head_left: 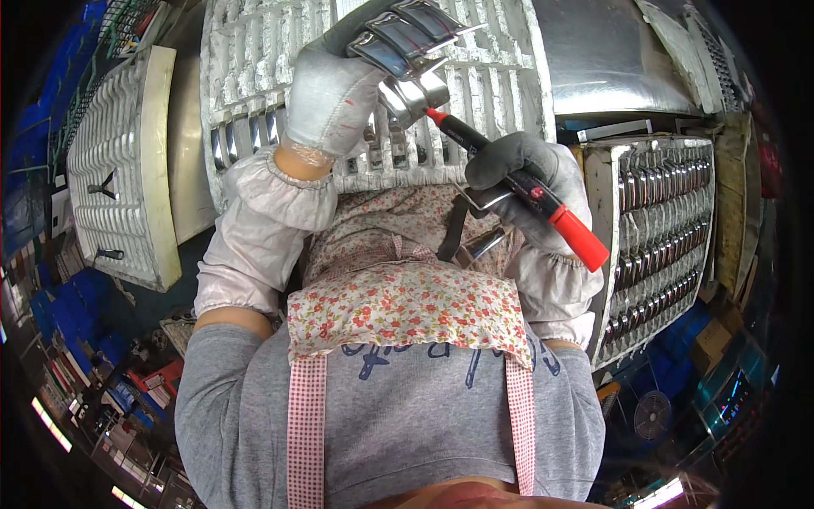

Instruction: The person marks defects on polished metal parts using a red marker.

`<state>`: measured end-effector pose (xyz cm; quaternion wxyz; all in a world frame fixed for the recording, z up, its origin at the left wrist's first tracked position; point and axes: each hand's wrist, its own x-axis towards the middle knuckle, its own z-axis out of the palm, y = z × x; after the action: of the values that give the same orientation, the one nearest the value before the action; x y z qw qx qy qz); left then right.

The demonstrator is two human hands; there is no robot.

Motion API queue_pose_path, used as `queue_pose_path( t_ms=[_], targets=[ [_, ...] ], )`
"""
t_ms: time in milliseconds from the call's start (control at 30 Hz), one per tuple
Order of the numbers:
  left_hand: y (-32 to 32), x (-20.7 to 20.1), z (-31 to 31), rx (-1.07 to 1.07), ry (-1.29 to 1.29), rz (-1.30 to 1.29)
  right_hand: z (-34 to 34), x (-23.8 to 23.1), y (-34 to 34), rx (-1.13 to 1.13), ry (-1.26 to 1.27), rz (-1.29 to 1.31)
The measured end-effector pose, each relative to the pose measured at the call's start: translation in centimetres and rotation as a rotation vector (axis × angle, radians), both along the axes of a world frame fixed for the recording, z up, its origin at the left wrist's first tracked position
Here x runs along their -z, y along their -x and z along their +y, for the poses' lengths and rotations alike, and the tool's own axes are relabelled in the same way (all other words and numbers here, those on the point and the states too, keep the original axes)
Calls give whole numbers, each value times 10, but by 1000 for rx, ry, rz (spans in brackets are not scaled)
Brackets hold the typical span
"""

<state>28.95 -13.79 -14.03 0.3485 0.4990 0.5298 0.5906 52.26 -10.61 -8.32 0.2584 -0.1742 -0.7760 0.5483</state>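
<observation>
One sweatshirt (407, 424), one red-tipped marker (531, 192)

The left hand (337, 97), gloved, reaches out ahead of the chest, curled in a grip, a strip of bare wrist (303, 163) showing below it. The left arm (254, 246) bends at the elbow, sleeve-covered. The right hand (553, 172), also gloved, curls closed nearer the body, the right forearm (555, 293) foreshortened.
</observation>
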Motion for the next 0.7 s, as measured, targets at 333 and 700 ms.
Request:
queue_pose_path(
  t_ms=[333, 700],
  targets=[
    [-1, 6, 2, -88, -151, 804, 7, -1, 12, 22, 39, -73],
    [-6, 24, 8, 42, -19, -255, 10, -4, 10, -31, 50, -182]
  ],
)
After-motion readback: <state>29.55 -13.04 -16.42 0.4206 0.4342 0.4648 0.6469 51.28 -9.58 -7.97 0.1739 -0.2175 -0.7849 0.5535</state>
